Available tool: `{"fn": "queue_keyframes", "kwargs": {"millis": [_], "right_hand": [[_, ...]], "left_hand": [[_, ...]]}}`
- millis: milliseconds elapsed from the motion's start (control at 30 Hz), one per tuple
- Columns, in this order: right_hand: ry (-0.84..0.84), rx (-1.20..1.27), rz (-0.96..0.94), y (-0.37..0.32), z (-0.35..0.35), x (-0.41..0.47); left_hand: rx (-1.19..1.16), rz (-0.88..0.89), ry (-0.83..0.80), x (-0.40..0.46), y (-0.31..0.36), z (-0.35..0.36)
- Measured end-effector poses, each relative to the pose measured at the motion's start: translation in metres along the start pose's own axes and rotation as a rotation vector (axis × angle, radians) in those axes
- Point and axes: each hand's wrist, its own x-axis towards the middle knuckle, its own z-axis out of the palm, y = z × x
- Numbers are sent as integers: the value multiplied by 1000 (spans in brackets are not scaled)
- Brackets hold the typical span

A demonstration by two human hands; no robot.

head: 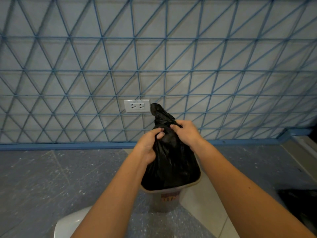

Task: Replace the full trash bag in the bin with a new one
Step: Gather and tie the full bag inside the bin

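A glossy, crinkled black bag [171, 162] fills the pale round bin [171, 190]; left hand [147, 145] and right hand [186, 133] each grip its gathered neck tight.

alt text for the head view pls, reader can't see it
Both hands, left hand and right hand, grip the gathered neck of a black trash bag that sits in a pale bin on the floor. Behind it is a wall with a blue triangular pattern and a white double socket.
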Motion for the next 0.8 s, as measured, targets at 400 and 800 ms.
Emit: {"fn": "queue_keyframes", "kwargs": {"millis": [400, 800], "right_hand": [[-309, -31, 201, -12, -13, -10], [-504, 599, 370, 12, -17, -17]], "left_hand": [[848, 484, 155, 6, 2, -12], [890, 234, 186, 11, 1, -13]]}}
